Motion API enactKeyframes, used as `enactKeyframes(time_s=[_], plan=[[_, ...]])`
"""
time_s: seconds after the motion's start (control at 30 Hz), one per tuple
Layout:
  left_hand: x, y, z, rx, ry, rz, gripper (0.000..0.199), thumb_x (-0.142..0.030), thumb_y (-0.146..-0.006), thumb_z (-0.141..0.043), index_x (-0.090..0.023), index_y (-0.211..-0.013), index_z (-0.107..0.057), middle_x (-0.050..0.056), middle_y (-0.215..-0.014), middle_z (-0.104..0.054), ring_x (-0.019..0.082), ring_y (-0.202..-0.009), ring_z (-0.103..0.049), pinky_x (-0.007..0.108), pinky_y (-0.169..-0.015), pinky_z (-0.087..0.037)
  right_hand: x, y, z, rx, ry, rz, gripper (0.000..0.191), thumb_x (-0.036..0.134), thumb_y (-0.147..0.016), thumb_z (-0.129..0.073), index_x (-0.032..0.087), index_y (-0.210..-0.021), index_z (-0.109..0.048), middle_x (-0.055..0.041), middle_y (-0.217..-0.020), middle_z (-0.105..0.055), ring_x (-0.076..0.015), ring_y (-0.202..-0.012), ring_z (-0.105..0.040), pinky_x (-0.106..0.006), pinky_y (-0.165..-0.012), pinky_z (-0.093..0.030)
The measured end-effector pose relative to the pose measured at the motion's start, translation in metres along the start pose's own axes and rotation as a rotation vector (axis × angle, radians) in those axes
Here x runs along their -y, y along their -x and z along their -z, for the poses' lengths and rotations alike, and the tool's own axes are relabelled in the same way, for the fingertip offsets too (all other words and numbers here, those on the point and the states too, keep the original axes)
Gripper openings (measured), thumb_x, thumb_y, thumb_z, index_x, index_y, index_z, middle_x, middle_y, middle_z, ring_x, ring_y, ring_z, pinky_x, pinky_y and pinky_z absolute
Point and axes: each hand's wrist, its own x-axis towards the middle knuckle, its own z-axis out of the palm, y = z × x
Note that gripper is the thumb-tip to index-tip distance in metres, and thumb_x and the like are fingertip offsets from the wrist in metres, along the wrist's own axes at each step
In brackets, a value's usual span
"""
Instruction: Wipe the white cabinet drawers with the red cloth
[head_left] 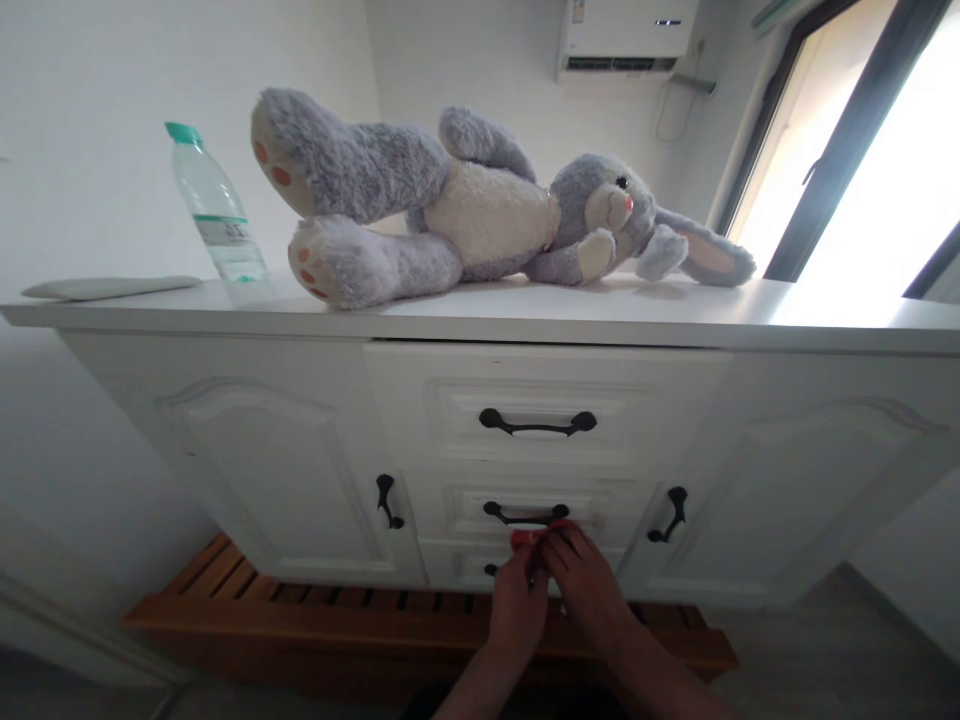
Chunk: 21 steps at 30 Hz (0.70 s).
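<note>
A small piece of red cloth is bunched between my two hands, just below the middle drawer handle. My left hand is closed on its lower left part. On the other side, the bent fingers of my right hand press on the cloth close to the right end of that handle. Whether the cloth touches the handle I cannot tell. My hands and wrists cover most of the bottom drawer handle; only its left end shows.
A white cabinet stands before me, drawers and doors closed. A grey plush rabbit lies along its top, beside a clear bottle with a green cap and a flat pale object. Below is a slatted wooden bench.
</note>
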Motion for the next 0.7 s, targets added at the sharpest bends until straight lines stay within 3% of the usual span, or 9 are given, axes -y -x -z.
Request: enactKeyframes(time_s=[0.2,0.33,0.53,0.7], plan=[[0.018,0.002,0.058,-0.155,-0.063,0.063,0.041,-0.020,-0.085,-0.045,-0.011,-0.118,-0.068,0.019,-0.115,-0.078,0.029,-0.108,-0.072,0.042,-0.099,-0.052,0.053,-0.031,-0.037,0.050,-0.028,0.009,0.043,0.016,-0.086,-0.070,0.012,-0.127,-0.063,-0.0114,-0.127,-0.068,-0.0277,-0.113,-0.059,-0.042,-0.100,-0.050],[0.024,0.003,0.088,-0.228,-0.140,0.083,0.042,-0.022,-0.086,-0.043,-0.008,-0.117,-0.069,0.022,-0.110,-0.078,0.032,-0.102,-0.073,0.047,-0.096,-0.053,0.080,-0.056,-0.047,0.023,-0.024,0.028,0.038,0.016,-0.086,-0.069,0.010,-0.124,-0.065,-0.0104,-0.121,-0.071,-0.0279,-0.107,-0.062,-0.042,-0.097,-0.052],[0.019,0.001,0.109,-0.355,-0.166,0.011,0.047,-0.026,-0.090,-0.042,-0.007,-0.124,-0.067,0.023,-0.125,-0.074,0.033,-0.117,-0.069,0.051,-0.106,-0.051,0.096,-0.092,-0.032,-0.023,-0.010,0.083,0.037,0.015,-0.093,-0.059,0.007,-0.129,-0.063,-0.0138,-0.126,-0.068,-0.0275,-0.112,-0.060,-0.043,-0.104,-0.050],[-0.002,0.000,0.105,-0.341,-0.205,-0.106,0.050,-0.028,-0.095,-0.036,-0.007,-0.129,-0.065,0.023,-0.135,-0.067,0.031,-0.126,-0.063,0.051,-0.115,-0.045,0.089,-0.112,0.001,0.011,0.010,0.079,0.038,0.008,-0.090,-0.058,0.002,-0.127,-0.062,-0.0176,-0.127,-0.067,-0.0280,-0.117,-0.060,-0.043,-0.108,-0.048]])
